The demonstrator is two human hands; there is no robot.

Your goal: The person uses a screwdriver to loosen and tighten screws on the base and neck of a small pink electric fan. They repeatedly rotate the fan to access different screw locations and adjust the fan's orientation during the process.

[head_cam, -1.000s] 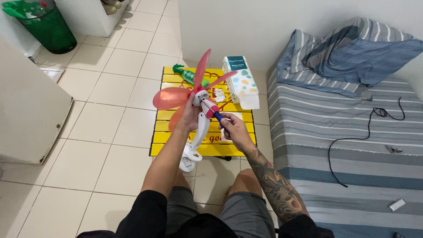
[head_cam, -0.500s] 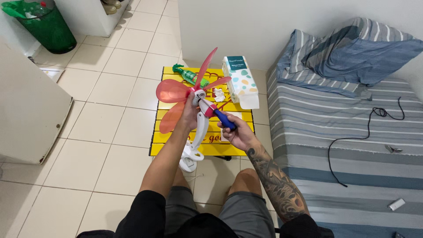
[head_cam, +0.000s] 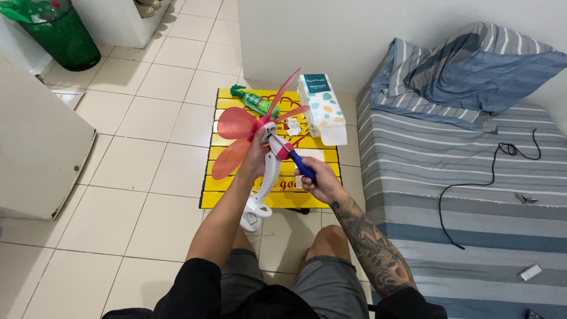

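The left hand (head_cam: 255, 158) wraps its fingers around a small fan (head_cam: 260, 133) with pink blades, held above the yellow table (head_cam: 236, 183). The right hand (head_cam: 319, 180) grips a blue screwdriver (head_cam: 295, 160), its tip touching the fan.

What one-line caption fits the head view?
Left hand grips a pink-bladed fan; right hand holds a blue-handled screwdriver to it.

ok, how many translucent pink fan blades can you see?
4. One points up toward the tissue pack, one short blade points right, one broad blade lies left, one hangs lower-left. Left hand grips the hub; more may be hidden behind it.
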